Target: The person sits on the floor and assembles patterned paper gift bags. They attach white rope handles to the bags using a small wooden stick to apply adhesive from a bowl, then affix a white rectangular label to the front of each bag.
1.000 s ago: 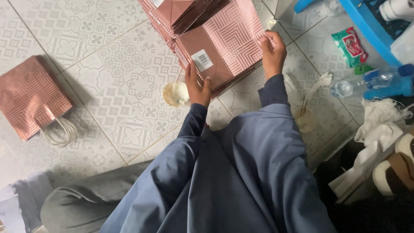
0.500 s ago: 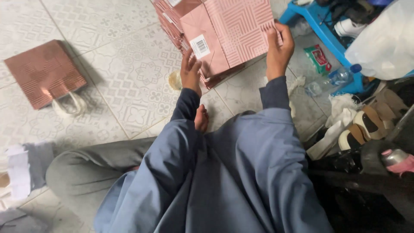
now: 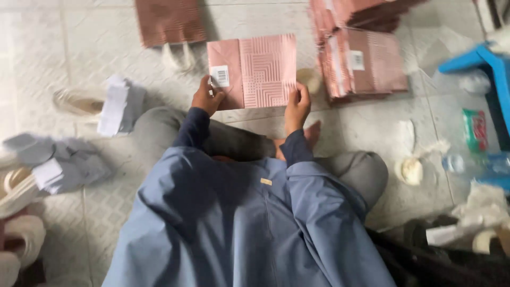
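head view: i see the left hand (image 3: 206, 98) and right hand (image 3: 297, 103) each clamped on a lower corner of a flat pink paper bag (image 3: 252, 72), held up above my crossed legs. a stack of folded pink bags (image 3: 364, 66) lies on the tiled floor (image 3: 95, 64) just right of it, another bag with white handles (image 3: 170, 21) beyond, and a blue stool (image 3: 481, 61) far right.

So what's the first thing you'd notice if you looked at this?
The flat pink paper bag, patterned with lines, held up in the middle by the left hand and right hand. Next, the stack of folded pink bags on the tiled floor to the upper right. A finished bag with rope handles lies at the top.
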